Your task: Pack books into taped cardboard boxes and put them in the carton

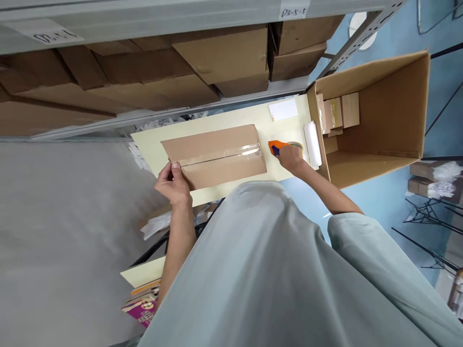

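A long, flat cardboard box (217,156) lies on a cream board, with clear tape along its middle seam and a shiny patch at its right end. At the box's left end is my left hand (174,183), thumb and fingers closed at its edge. My right hand (291,158) is wrapped round an orange and dark blue tape dispenser (275,145), just off the right end of the box. Part of the tape roll shows above my knuckles; the handle is hidden in my grip.
Behind my right hand lie a white roll (313,143) and a stack of white labels (283,110). A large open carton (383,115) with several small boxes inside stands to the right. Along the far side runs a metal shelf (181,19) of cardboard boxes.
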The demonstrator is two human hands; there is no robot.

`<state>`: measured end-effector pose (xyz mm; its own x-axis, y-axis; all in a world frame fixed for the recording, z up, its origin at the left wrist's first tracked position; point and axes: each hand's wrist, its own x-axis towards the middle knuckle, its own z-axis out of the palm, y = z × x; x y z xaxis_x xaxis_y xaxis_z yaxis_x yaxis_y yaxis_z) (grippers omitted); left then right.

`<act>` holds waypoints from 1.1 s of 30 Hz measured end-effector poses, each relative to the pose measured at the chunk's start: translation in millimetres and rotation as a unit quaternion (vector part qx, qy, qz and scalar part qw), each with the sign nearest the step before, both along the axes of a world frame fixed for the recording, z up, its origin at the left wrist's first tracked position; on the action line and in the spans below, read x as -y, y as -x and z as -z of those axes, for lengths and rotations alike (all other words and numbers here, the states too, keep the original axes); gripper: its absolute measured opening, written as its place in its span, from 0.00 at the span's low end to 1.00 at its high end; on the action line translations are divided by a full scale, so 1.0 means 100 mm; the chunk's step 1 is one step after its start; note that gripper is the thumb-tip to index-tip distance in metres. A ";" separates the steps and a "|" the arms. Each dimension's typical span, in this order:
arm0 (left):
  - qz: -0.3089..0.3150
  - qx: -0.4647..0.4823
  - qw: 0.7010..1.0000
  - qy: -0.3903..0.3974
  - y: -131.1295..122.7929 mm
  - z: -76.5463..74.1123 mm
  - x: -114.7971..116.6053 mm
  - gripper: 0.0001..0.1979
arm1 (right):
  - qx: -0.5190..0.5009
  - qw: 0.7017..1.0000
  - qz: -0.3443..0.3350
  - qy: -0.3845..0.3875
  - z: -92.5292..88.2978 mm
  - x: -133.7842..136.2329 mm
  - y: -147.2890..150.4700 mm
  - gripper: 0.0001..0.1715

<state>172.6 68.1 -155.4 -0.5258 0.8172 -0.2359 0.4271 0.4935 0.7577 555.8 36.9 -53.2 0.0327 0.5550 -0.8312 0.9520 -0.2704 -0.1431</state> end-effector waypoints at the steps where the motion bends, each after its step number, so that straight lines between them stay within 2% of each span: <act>1: 0.005 -0.009 1.000 0.006 -0.01 -0.05 0.00 0.16 | 0.026 1.000 0.009 -0.005 -0.03 0.03 0.01 0.22; 3: 0.018 -0.042 0.999 -0.007 -0.10 -0.19 0.00 0.22 | 0.097 0.994 0.024 -0.037 -0.14 0.07 0.01 0.24; 5: 0.053 -0.072 0.994 -0.061 -0.30 -0.40 -0.01 0.27 | 0.125 0.989 0.031 -0.076 -0.33 0.04 0.00 0.28; 7: 0.128 -0.051 0.982 -0.128 -0.61 -0.65 -0.05 0.23 | 0.144 0.981 0.041 -0.121 -0.55 -0.06 0.01 0.30; 10: 0.261 0.020 0.943 -0.205 -1.14 -1.08 -0.17 0.21 | 0.147 0.967 0.046 -0.204 -0.90 -0.33 0.12 0.33; 12: 0.319 0.037 0.908 -0.269 -1.41 -1.35 -0.29 0.21 | 0.135 0.956 0.041 -0.257 -1.13 -0.56 0.28 0.36; 14: 0.340 0.033 0.883 -0.322 -1.56 -1.59 -0.44 0.20 | 0.112 0.945 0.030 -0.305 -1.34 -0.79 0.48 0.37; 17: 0.321 0.017 0.865 -0.386 -1.56 -1.82 -0.70 0.20 | 0.056 0.928 0.000 -0.368 -1.61 -1.15 0.80 0.32; 21: 0.276 -0.004 0.860 -0.428 -1.40 -1.96 -1.17 0.22 | -0.032 0.906 -0.061 -0.418 -1.83 -1.68 1.15 0.28; 24: 0.274 -0.015 0.865 -0.420 -1.27 -2.03 -1.51 0.24 | -0.066 0.888 -0.108 -0.443 -1.88 -2.13 1.32 0.27; 26: 0.282 -0.023 0.866 -0.413 -1.19 -2.09 -1.64 0.25 | -0.064 0.880 -0.142 -0.449 -1.87 -2.42 1.39 0.27; 28: 0.294 -0.030 0.863 -0.410 -1.13 -2.13 -1.64 0.25 | -0.045 0.882 -0.170 -0.438 -1.83 -2.67 1.44 0.26; 30: 0.305 -0.034 0.861 -0.405 -1.07 -2.12 -1.55 0.23 | -0.026 0.888 -0.182 -0.421 -1.78 -2.84 1.47 0.25; 33: 0.306 -0.027 0.874 -0.377 -0.94 -1.98 -1.33 0.21 | -0.017 0.881 -0.163 -0.444 -1.67 -2.90 1.48 0.28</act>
<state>266.7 201.0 42.1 0.0712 0.8617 0.5024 0.4808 -0.4709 0.7396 407.8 326.6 113.4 -0.2652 0.9622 -0.0614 0.9494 0.2495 -0.1906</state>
